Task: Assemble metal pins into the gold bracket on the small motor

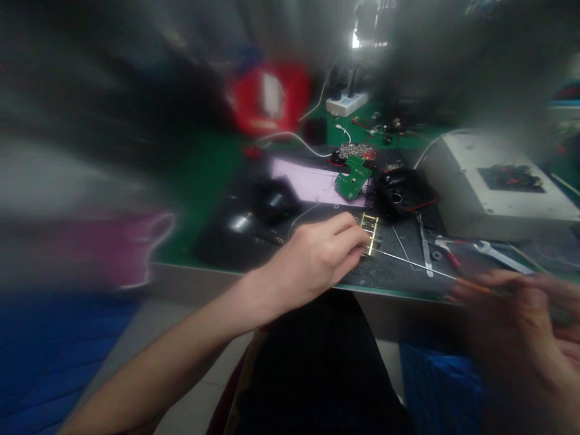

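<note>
My left hand (324, 251) is closed in a pinch at the left edge of a small gold-coloured, ladder-like metal frame (374, 226) over the dark work mat. The fingertips partly hide it. My right hand (530, 302), blurred, is wrapped round the orange handle of a long thin screwdriver (419, 264). The shaft points left, its tip close beside the frame; whether they touch I cannot tell. Behind the frame, a green circuit board (353, 178) lies on a pale sheet of paper (301, 181), and an open black plastic housing (403, 192) is to its right.
To the right are tweezers (425, 246), a wrench (502, 257) and a large white box (493, 199). A power strip (347, 104) and a blurred red object (272, 96) stand farther back. Black shiny parts (272, 199) lie left. The table's front edge (408, 294) runs just below my hands.
</note>
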Tool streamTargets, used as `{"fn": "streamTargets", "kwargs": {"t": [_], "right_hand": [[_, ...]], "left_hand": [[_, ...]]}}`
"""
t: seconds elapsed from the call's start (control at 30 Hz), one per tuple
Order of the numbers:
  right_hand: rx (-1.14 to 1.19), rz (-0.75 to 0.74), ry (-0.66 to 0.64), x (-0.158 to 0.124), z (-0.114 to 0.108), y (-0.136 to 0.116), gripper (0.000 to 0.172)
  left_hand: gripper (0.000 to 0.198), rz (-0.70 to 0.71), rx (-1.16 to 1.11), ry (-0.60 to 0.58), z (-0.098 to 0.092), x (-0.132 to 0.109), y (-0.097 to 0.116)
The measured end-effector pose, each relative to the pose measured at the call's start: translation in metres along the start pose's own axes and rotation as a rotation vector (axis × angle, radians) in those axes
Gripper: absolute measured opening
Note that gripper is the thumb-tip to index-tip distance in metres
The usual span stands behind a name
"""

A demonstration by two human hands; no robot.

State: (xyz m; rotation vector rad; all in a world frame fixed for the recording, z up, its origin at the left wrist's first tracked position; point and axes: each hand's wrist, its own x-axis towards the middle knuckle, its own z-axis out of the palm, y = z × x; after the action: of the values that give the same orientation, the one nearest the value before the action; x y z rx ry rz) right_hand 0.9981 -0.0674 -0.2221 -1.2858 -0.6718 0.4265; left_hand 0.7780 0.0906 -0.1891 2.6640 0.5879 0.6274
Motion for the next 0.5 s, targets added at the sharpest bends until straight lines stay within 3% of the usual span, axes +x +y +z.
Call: {"fn": "streamTargets", "kwargs": {"t": [0.23,0.5], "right_hand": [[0.026,-0.022,-0.04,-0.0004,-0.0016,0.0002,0.017],[0.14,0.025,0.007,0.0075,-0.002,0.0068,0.019]], "left_hand": [[0.017,-0.003,0.003,0.009,0.0006,0.0007,0.0002],[0.016,0.004,-0.003,0.024,0.0013,0.0001,0.0002]]}}
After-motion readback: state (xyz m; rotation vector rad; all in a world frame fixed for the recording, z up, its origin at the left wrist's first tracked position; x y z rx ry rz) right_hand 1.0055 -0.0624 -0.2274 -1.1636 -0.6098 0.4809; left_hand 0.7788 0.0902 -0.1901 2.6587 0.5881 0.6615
